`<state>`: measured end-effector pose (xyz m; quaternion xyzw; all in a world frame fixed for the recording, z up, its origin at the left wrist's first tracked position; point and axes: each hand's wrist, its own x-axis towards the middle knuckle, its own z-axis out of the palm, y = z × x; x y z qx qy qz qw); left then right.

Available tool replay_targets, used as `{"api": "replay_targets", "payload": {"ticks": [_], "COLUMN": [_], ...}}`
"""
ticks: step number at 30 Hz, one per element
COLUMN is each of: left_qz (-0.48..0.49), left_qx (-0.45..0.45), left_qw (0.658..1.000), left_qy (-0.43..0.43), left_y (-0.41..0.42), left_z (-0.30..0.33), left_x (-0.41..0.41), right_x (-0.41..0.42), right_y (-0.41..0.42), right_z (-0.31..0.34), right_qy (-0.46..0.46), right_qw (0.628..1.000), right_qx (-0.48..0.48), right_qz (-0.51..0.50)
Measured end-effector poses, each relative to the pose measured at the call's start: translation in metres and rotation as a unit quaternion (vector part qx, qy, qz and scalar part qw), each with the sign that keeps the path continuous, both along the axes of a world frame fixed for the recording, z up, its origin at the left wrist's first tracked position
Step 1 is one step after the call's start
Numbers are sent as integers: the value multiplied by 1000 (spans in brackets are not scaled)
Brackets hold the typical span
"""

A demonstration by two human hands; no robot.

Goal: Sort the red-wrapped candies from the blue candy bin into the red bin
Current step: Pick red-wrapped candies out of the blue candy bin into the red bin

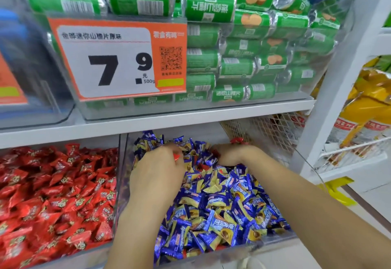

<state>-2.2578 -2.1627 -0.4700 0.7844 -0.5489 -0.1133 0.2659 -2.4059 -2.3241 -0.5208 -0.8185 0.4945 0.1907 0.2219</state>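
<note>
The clear blue candy bin [232, 249] on the lower shelf is full of blue-and-gold wrapped candies [222, 211]. Both my hands are deep in its far half. My left hand [156, 169] has its fingers curled down, and a red-wrapped candy [176, 156] shows pinched at its thumb. My right hand [234, 154] is curled too, with a second red wrapper [238, 140] sticking out at its far edge. A few red scraps [204, 166] peek between the blue candies. The red bin [117, 184] stands directly left, heaped with red candies [55, 194].
Above is a white shelf [190, 118] carrying a clear bin of green snack rolls [243, 57] with an orange price card [118, 57]. A white mesh panel [268, 133] and a shelf post [330, 90] close the right side. Yellow packets [368, 107] hang further right.
</note>
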Motion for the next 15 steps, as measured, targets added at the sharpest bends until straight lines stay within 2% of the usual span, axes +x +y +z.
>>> {"api": "replay_targets", "payload": {"ticks": [3,6,9,12,15], "left_qz": [1,-1,0,-1,-22], "left_qx": [-5,-21,-29,-22,-13], "left_qw": [1000,1000,999,1000,999], "left_qy": [0,-9,-16,-16,-32], "left_y": [7,16,25,34,41], "left_z": [8,14,14,14,14], "left_x": [2,5,10,14,14], "right_x": [-2,-9,-9,-3,-11], "right_y": [16,38,66,92,115], "right_z": [12,33,53,61,67], "right_qy": [-66,-183,-229,-207,-208], "right_qw": [997,980,969,974,972], "right_qx": [44,69,91,-6,-90], "right_qz": [-25,-18,1,88,68]}}
